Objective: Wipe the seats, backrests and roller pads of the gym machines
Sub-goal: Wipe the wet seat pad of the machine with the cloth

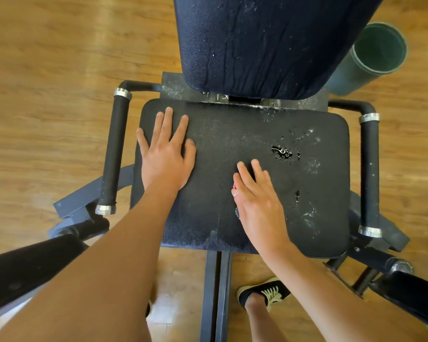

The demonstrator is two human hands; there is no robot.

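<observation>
A black padded seat [294, 183] of a gym machine fills the middle of the head view, with a dark blue backrest [257, 45] rising behind it. Wet drops and white specks lie on the seat's right half and run down the backrest. My left hand [166, 154] rests flat on the seat's left part, fingers straight and spread. My right hand [257, 201] presses flat on the seat's middle with straight fingers; a small thing with a red and a dark edge shows beneath it at its left side, mostly hidden.
Black side handles with silver collars flank the seat at left [113, 154] and right [370, 176]. Black roller pads sit at lower left [27, 267] and lower right [415, 292]. A green cylinder [376, 53] stands behind the backrest on the wooden floor. A shoe [265, 292] is under the seat.
</observation>
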